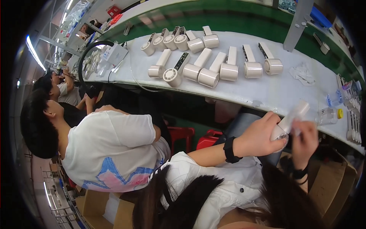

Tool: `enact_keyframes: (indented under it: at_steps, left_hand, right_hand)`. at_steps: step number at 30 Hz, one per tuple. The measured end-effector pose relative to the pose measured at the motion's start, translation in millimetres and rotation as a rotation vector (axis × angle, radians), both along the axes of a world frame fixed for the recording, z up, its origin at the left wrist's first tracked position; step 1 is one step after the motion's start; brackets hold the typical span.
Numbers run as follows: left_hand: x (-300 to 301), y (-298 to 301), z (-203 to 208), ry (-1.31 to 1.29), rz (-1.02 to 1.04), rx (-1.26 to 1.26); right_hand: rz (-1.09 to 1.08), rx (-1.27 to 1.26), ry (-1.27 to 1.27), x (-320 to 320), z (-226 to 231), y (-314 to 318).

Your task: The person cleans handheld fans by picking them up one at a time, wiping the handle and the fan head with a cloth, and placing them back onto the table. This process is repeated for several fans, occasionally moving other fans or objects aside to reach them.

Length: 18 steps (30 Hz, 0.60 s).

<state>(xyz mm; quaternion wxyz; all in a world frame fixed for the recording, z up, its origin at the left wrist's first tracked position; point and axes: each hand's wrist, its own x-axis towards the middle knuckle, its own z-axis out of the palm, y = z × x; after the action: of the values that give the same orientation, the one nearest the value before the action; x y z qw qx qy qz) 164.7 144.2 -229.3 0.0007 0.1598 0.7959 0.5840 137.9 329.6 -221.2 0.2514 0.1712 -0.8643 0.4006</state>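
A white hair-dryer-shaped device (281,129), with a short round barrel and a straight handle, is in my left hand (257,133), its fingers wrapped around the barrel. The handle points up and away, over the table's front edge. My right hand (306,139), blurred by motion, pinches a thin white cloth or tissue (294,117) against the handle. Beyond my hands, several similar devices stand in two loose rows on the white table (146,82). Some handles show a dark patterned strip, as on the device (176,74) at the left of the front row.
Crumpled white tissue (302,72) lies at the table's right, near a clear bottle with a yellow cap (330,115). A metal post (299,28) rises at the back. Another person (110,150) sits close on my left. Cardboard boxes (331,181) and red stools (181,133) stand below.
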Motion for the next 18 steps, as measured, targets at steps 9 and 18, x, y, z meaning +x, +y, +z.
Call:
enact_keyframes:
  at_steps: [9,18]
  left_hand:
    - [-8,-7,-12,0.018,-0.126,0.041]
    - [-8,-20,-11,-0.233,-0.21,0.21]
  right_hand:
    - [0.131,0.372,0.152,-10,6,3]
    - [0.298,0.567,0.009,4,16,2]
